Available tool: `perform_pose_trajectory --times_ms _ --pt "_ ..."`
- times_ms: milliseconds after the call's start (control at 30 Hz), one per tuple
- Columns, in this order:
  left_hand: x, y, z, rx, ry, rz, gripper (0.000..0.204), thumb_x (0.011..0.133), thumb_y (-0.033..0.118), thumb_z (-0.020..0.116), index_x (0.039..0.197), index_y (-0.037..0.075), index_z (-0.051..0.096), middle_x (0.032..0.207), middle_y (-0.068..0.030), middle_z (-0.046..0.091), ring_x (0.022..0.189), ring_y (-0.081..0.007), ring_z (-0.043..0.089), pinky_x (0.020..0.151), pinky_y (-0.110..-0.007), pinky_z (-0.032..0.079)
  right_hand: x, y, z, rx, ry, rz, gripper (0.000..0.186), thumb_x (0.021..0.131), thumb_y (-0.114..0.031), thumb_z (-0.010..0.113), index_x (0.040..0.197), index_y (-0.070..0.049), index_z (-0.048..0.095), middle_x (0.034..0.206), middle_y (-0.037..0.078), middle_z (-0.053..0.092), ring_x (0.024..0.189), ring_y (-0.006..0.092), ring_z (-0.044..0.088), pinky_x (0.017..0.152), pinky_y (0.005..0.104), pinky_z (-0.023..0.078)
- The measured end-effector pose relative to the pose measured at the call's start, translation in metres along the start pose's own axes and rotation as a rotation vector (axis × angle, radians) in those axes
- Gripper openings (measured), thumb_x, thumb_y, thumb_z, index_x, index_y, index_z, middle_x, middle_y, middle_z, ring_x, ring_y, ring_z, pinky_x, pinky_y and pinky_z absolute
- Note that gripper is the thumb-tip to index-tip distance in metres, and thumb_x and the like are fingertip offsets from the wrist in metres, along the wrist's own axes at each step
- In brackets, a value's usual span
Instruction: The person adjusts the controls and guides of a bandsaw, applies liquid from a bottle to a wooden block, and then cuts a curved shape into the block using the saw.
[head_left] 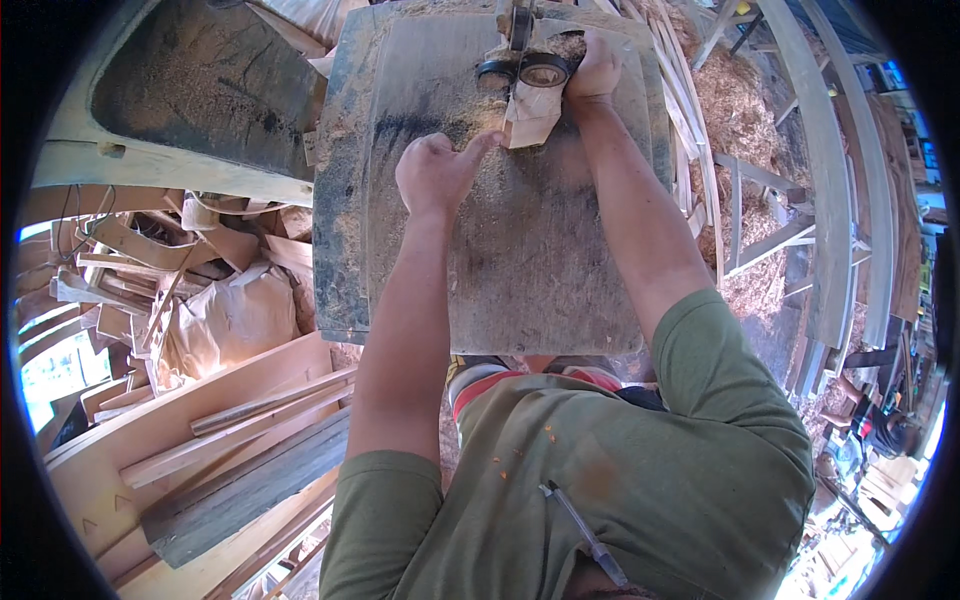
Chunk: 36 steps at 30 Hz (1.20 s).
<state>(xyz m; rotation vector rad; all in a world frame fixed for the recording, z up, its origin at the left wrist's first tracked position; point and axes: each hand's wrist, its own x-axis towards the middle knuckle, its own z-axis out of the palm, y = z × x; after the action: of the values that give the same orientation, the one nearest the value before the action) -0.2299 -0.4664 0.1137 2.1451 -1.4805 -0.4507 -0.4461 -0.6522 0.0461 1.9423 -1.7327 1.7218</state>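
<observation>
A pale, angular wood block (534, 112) lies on a worn, dusty machine table (480, 265). Its far end reaches under a dark machine fitting with round, black-rimmed parts (545, 69). My right hand (594, 70) is closed around the block's far right side, close beside those round parts; some of its fingers are hidden. On the other side, my left hand (434, 172) is curled into a fist above the table. Its thumb stretches out and its tip touches the block's near left edge. Any blade is too small or hidden to make out.
Sawdust (470, 125) coats the table around the fitting. Left stands a large pale machine body (200, 170), with wood offcuts (130, 290) and boards (250, 420) below it. Long timber strips (690, 130) lean along the right edge, near shavings (740, 110). Another person (885, 430) is far right.
</observation>
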Motion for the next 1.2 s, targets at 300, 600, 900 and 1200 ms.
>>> perform_pose_trajectory --times_ms 300,600,900,1200 --pt "-0.001 -0.001 0.002 0.045 0.075 0.048 0.087 0.064 0.086 0.071 0.058 -0.001 0.064 0.062 -0.0199 0.063 0.065 -0.037 0.065 0.066 -0.046 0.052 0.002 -0.006 -0.004 -0.042 -0.002 -0.072 0.028 0.086 -0.018 0.064 0.111 -0.007 0.068 0.102 0.015 0.072 0.098 0.0393 0.065 0.09 0.0483 0.048" --pt "0.001 0.001 0.002 0.06 0.05 0.038 0.089 0.066 0.088 0.067 0.061 -0.001 0.066 0.064 -0.0199 0.065 0.069 -0.0381 0.067 0.068 -0.046 0.053 0.005 0.006 -0.001 -0.026 -0.004 -0.118 0.032 0.084 -0.021 0.066 0.113 -0.007 0.067 0.102 0.015 0.071 0.096 0.0393 0.066 0.089 0.0479 0.049" --pt "0.005 -0.027 -0.01 -0.432 0.033 0.036 0.059 0.084 0.052 0.077 0.059 0.0 0.062 0.067 -0.0154 0.065 0.064 -0.0336 0.062 0.062 -0.044 0.048 0.005 -0.001 0.003 -0.074 0.114 -0.166 0.023 0.086 -0.012 0.064 0.107 -0.006 0.07 0.093 0.015 0.072 0.088 0.0367 0.067 0.082 0.0461 0.049" --pt "0.017 -0.079 -0.028 -0.17 0.315 0.068 0.051 0.089 0.034 0.071 0.059 -0.003 0.054 0.06 -0.0169 0.055 0.054 -0.0325 0.053 0.056 -0.044 0.042 0.001 -0.004 0.001 -0.104 0.018 -0.107 0.03 0.087 -0.019 0.064 0.114 -0.006 0.066 0.105 0.016 0.072 0.102 0.0376 0.066 0.094 0.0476 0.047"
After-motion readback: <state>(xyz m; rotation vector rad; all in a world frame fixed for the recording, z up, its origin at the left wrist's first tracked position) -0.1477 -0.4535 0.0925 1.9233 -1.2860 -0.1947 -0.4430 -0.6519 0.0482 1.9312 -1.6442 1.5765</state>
